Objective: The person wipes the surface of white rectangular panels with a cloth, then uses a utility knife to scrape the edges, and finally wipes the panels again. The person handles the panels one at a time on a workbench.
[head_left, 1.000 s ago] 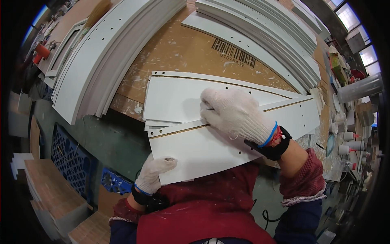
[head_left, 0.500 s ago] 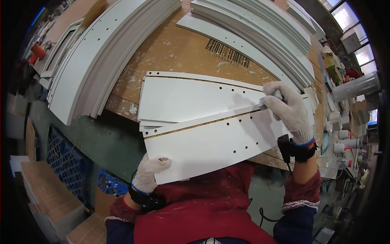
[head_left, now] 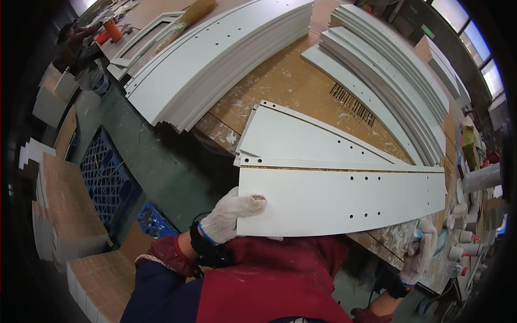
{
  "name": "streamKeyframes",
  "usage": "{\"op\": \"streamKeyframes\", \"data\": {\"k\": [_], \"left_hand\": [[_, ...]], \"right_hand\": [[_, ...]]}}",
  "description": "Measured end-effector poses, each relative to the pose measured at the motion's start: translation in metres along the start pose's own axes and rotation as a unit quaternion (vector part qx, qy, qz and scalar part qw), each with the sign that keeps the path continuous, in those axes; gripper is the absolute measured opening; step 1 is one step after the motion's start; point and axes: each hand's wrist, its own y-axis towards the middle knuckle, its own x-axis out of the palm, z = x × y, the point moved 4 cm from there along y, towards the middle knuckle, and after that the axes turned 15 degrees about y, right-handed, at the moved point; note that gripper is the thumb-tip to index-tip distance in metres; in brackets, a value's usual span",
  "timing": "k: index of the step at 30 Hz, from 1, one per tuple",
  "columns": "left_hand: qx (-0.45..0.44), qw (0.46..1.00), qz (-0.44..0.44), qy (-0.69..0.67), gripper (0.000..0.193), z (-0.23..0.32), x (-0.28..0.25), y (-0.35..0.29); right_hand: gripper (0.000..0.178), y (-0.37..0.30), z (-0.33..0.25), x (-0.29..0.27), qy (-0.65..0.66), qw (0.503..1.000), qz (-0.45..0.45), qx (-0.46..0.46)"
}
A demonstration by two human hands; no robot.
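Note:
A white board (head_left: 307, 199) with drilled holes and a brown groove along its far edge lies in front of me. My left hand (head_left: 229, 216), in a white knit glove, grips its left end, thumb on top and the other fingers hidden beneath. The board partly covers another white board (head_left: 293, 132) with similar holes. To the right, past the board's near corner, my gloved right hand (head_left: 421, 252) is closed, apart from the board. A small pale blue piece (head_left: 419, 233) shows at its fingertips; its kind is unclear.
Stacks of curved white boards stand at the far left (head_left: 215, 59) and far right (head_left: 388, 81) of the paint-spattered worktable (head_left: 258, 81). Bottles (head_left: 458, 252) crowd the right side. A blue plastic pallet (head_left: 105, 172) and stacked boards (head_left: 70, 199) are on the left. Another person (head_left: 72, 46) is far left.
My right hand has left the board's far edge and moved down to the right. The board has turned nearly level, still in my left hand. The whole view has shifted.

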Motion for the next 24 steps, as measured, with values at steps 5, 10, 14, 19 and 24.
{"op": "streamKeyframes", "data": {"k": [5,10,14,19,24], "left_hand": [[0.113,0.988,-0.02,-0.1,0.055,0.026,0.003,-0.016],[0.265,0.96,0.033,-0.086,0.049,0.07,-0.003,-0.052],[0.43,0.887,0.147,0.079,0.047,0.129,-0.005,-0.071],[0.482,0.832,0.246,0.124,0.04,0.187,-0.044,-0.067],[0.463,0.825,0.295,0.134,0.032,0.206,-0.067,-0.051]], "right_hand": [[0.039,0.003,0.004,-0.001,0.012,0.999,-0.022,-0.026],[0.019,0.002,0.011,0.024,0.076,0.997,0.007,0.009],[0.031,0.008,0.014,0.039,0.053,0.995,-0.063,0.048],[0.02,0.015,0.024,0.055,0.109,0.988,-0.042,0.1],[0.021,0.021,0.031,0.05,0.143,0.98,-0.056,0.128]]}}
